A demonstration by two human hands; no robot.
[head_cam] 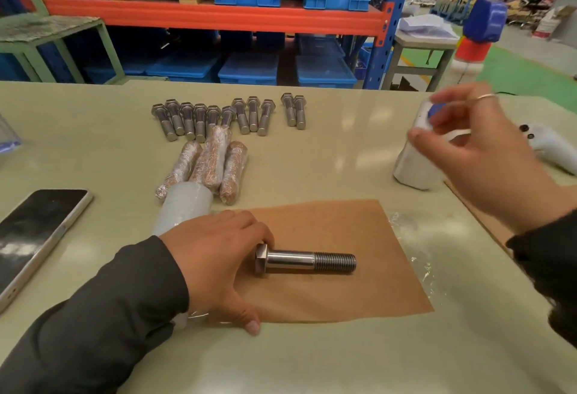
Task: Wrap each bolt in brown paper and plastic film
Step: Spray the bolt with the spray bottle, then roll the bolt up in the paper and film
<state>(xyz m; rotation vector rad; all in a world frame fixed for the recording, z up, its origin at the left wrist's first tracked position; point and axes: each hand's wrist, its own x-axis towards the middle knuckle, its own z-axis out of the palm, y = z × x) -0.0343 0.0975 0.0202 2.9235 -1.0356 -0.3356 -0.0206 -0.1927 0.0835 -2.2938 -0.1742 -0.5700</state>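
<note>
A bolt [304, 261] is laid on brown paper [337, 287] at lower centre of the frame, not yet wrapped.

The bolt lies flat, head to the left, and its head is touched by the fingers of the left hand [215, 256], which is spread flat on the paper's left edge. The right hand [477, 150], at upper right, is raised with fingers loosely curled by a white bottle [416, 156]; whether the bottle is pinched cannot be told. Film [418, 256] is seen under the paper's right side. Three wrapped bolts [212, 162] and a row of bare bolts [218, 116] lie at upper centre on the desk [312, 362]. The steel bolt is judged heavy, stiff, smooth and apt to roll; it is best taken by the hex head or shank. The paper is light and easily creased, the film clingy.
</note>
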